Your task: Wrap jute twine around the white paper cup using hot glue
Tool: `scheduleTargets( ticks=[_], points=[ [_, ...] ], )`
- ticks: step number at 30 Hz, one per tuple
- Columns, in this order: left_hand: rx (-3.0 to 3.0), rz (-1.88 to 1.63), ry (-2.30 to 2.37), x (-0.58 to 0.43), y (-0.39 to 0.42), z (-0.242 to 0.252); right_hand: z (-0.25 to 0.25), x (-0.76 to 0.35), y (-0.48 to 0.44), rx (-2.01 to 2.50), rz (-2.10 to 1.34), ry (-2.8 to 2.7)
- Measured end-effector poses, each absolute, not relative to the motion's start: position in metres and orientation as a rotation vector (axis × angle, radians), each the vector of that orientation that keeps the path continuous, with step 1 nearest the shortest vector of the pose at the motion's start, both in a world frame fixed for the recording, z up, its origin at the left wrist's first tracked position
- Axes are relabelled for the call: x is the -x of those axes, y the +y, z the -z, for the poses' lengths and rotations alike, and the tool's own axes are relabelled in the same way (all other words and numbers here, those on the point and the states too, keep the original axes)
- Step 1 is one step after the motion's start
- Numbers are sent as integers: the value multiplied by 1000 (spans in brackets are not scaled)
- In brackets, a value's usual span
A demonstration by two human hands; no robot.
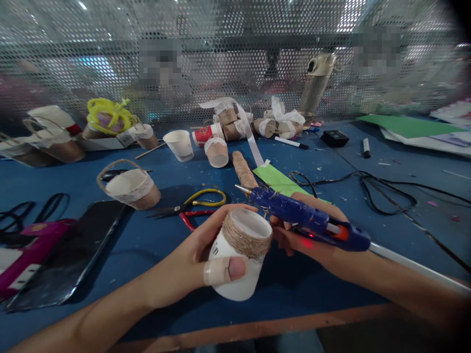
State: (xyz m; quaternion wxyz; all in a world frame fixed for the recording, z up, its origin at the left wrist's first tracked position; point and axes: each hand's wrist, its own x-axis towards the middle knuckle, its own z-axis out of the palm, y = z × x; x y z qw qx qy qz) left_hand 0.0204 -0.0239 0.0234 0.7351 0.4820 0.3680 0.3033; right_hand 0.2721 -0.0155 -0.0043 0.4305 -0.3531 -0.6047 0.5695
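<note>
Near the table's front edge, my left hand [206, 260] is wrapped round a white paper cup [235, 282], its taped thumb across the front. Brown twine [245, 240] is wound round the cup's upper part, just under the rim. The cup tilts slightly, its mouth up. In my right hand [316, 235] is a blue glue gun [305, 213], its metal nozzle pointing left above the cup's rim. A white glue stick [412, 267] sticks out of the gun's back. Some fingers of my right hand are hidden behind the gun and cup.
Scissors [184, 208] lie open behind the cup, near a twine roll [243, 169] and green paper [277, 179]. Leftward are a small twine-handled basket [136, 189], a phone [73, 255] and a magenta glue gun [37, 245]. Black cable [390, 196] loops at right; a perforated metal screen [235, 59] stands behind.
</note>
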Motion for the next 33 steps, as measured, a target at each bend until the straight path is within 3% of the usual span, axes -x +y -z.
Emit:
scheduleTargets(
  ticks=[11, 33],
  points=[
    [-1138, -642, 574, -7, -14, -3, 2, -271, -14, 922, -1404, -1520],
    [-1064, -657, 782, -19, -23, -21, 6, -271, -14, 877, -1437, -1470]
  ],
)
